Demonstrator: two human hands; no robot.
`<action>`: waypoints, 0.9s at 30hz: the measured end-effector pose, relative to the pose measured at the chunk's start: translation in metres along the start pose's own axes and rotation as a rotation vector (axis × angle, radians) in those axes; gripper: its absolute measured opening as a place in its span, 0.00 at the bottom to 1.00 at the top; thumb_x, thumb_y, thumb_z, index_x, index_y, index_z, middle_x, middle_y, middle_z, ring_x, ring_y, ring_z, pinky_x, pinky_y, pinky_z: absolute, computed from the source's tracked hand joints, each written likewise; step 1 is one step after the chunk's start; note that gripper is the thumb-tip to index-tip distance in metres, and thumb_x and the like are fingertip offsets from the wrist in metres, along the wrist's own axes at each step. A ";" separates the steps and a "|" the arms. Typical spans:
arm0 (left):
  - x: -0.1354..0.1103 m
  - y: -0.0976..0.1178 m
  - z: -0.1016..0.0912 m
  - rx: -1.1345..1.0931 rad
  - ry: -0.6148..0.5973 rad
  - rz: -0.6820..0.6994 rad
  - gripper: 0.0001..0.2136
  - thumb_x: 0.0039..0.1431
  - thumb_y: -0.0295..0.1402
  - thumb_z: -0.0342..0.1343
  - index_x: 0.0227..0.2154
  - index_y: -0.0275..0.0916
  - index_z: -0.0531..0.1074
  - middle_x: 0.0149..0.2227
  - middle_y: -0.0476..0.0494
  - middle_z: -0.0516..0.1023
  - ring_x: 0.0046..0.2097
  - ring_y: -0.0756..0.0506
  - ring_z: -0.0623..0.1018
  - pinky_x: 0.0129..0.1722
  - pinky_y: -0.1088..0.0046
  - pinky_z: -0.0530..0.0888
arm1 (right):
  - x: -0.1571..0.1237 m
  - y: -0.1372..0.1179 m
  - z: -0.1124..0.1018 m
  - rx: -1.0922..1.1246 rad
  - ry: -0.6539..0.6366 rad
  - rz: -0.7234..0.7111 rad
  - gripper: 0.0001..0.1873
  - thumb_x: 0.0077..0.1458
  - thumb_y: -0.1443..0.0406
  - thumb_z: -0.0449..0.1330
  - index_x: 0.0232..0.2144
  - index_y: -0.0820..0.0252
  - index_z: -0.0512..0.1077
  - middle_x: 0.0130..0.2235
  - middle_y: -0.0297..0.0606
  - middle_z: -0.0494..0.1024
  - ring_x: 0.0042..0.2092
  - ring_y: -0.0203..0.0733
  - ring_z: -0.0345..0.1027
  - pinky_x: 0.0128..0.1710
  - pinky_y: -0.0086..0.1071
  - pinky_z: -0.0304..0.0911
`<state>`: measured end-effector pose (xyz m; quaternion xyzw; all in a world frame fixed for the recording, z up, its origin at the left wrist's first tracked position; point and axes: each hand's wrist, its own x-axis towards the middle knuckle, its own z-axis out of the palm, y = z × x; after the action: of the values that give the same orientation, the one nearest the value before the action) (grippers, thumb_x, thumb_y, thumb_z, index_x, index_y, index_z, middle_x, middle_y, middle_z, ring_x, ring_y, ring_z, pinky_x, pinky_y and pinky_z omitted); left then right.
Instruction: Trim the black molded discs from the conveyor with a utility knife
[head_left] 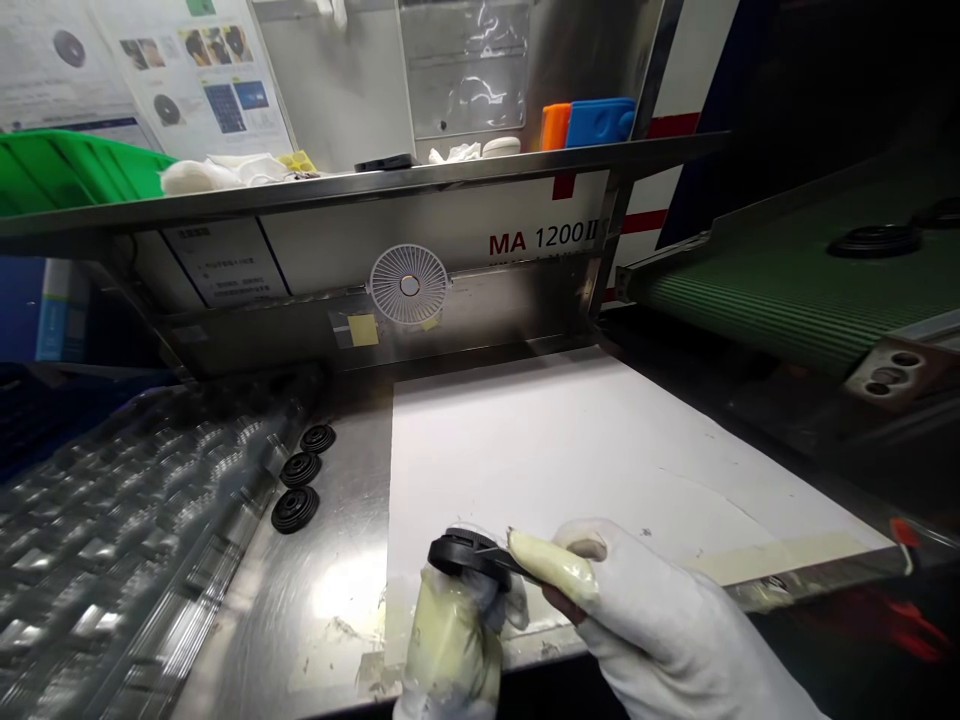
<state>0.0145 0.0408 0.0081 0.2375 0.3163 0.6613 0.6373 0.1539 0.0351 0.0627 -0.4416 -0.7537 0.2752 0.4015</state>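
A person's left hand (450, 640), in a glove thickly smeared with pale yellow-green grease (450, 625), is gripping a round black ribbed disc (461, 553) by its edge, with the fingers closed around it, and is holding it up just above the near edge of a white sheet (562, 470). The right hand (660, 610), in a white glove, is reaching in from the right, its greasy fingertips (553, 565) right beside the disc. A thin dark strip (506, 560) runs from the disc under those fingers; whether they are clamped on it is hard to tell.

Three more black discs (300, 470) are lying in a row on a stainless steel table (330, 560), beside a clear plastic tray (135, 530). A green ribbed conveyor belt (787, 300) is running along the right side. A small white fan (409, 285) is hanging below a steel shelf (375, 185) carrying a green plastic bin (67, 170).
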 end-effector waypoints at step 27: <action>0.000 -0.005 -0.003 0.092 0.017 0.010 0.12 0.46 0.41 0.60 0.20 0.37 0.67 0.19 0.49 0.65 0.21 0.52 0.63 0.22 0.74 0.61 | 0.003 -0.009 -0.008 0.113 -0.077 -0.073 0.11 0.54 0.67 0.54 0.39 0.48 0.73 0.30 0.32 0.73 0.31 0.36 0.68 0.31 0.23 0.66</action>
<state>0.0156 0.0403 0.0021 0.2624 0.3508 0.6512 0.6197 0.1553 0.0343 0.0752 -0.3793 -0.7675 0.3193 0.4063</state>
